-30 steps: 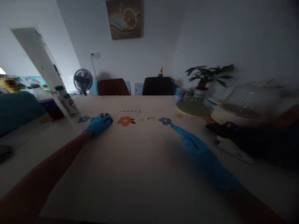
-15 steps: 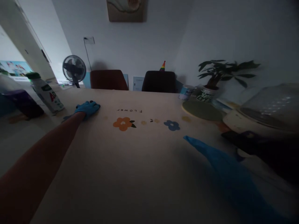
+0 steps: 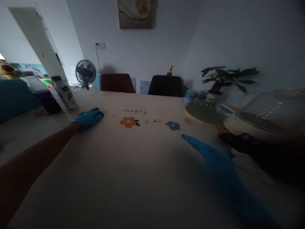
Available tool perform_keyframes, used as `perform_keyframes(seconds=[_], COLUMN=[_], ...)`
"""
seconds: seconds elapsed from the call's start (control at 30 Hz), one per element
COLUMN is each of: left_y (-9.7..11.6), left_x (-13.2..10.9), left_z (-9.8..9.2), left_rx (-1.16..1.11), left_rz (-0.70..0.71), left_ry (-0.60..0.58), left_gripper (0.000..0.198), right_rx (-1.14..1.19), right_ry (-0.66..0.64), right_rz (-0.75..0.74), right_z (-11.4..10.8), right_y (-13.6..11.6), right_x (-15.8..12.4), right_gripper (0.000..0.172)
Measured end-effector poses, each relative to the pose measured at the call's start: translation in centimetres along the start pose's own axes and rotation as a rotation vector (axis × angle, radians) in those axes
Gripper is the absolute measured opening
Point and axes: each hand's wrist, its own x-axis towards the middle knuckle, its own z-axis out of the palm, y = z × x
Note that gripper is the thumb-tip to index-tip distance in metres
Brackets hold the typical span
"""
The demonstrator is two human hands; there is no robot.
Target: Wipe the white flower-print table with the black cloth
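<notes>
My left hand [image 3: 88, 119], in a blue glove, presses down on the light tabletop [image 3: 128, 149] at the left, with its arm stretched out. A dark edge shows at its fingertips; the fingers cover most of that thing, and I cannot make out what it is. The white bottle with a green cap [image 3: 67, 97] stands just beyond this hand. At the right, my right hand [image 3: 214, 160] shows as a long blue-gloved shape, seen edge-on. Its fingers stretch toward the printed blue flower [image 3: 173, 126], apart from it, and I see nothing held.
A purple container [image 3: 49, 101] stands at the left. At the right are a green round mat [image 3: 202, 114], a potted plant [image 3: 209, 98], a can [image 3: 190, 96], a pot with a clear lid [image 3: 252, 124] and a dark item [image 3: 259, 152]. Two chairs [image 3: 118, 82] stand behind.
The view has swung left and tilted up slightly. My left hand has come a little nearer along the tabletop, still pressed down. My right hand keeps its pose.
</notes>
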Motion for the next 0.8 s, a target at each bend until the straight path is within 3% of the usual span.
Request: perform_keyframes(seconds=[0.07, 0.2, 0.33, 0.5, 0.63, 0.8], left_y=[-0.3, -1.0, -0.5, 1.7, 3.1, 4.6], left_x=[-2.7, -8.3, -14.2, -20.1, -21.7, -19.5], left_z=[-0.4, -0.8, -1.3, -1.1, -0.7, -0.3], left_rx=[0.073, 0.075, 0.120, 0.213, 0.236, 0.271], left_rz=[0.020, 0.111, 0.031, 0.044, 0.063, 0.083], left_ry=[-0.050, -0.074, -0.163, -0.270, -0.295, -0.300], left_gripper=[0.052, 0.063, 0.088, 0.096, 0.100, 0.097], right_rx=[0.002, 0.115, 0.165, 0.105, 0.125, 0.067], right_ry=[-0.047, -0.013, -0.025, -0.069, -0.078, -0.150], right_rz=[-0.003, 0.014, 0.076, 0.090, 0.073, 0.120], right_z=[-0.3, -0.4, -0.1, 0.2, 0.5, 0.4], right_y=[-1.0, -2.9, -4.5, -4.7, -4.6, -5.1], right_x=[0.1, 0.4, 0.6, 0.5, 0.3, -0.1], right_gripper=[0.071, 0.047, 0.057, 0.061, 0.060, 0.061])
